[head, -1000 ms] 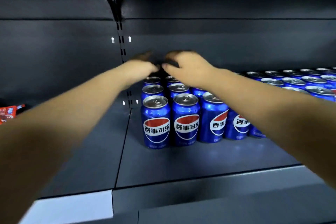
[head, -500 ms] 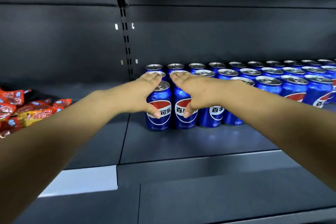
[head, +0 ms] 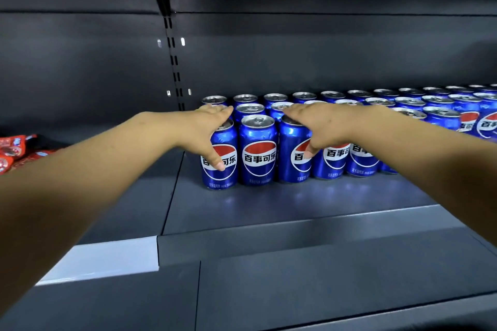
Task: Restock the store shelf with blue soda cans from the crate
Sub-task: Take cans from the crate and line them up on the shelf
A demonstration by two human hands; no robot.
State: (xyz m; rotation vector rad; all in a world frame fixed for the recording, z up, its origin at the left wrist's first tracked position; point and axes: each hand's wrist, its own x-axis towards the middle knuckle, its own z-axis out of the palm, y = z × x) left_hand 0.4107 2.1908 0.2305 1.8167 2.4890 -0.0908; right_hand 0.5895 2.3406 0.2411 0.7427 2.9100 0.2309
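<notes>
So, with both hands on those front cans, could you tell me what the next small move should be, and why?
Probably let go and draw both hands back. The left hand rests over the leftmost front can and the right hand over the third front can; both stand upright, level with the can between them, so the front row looks set.
</notes>
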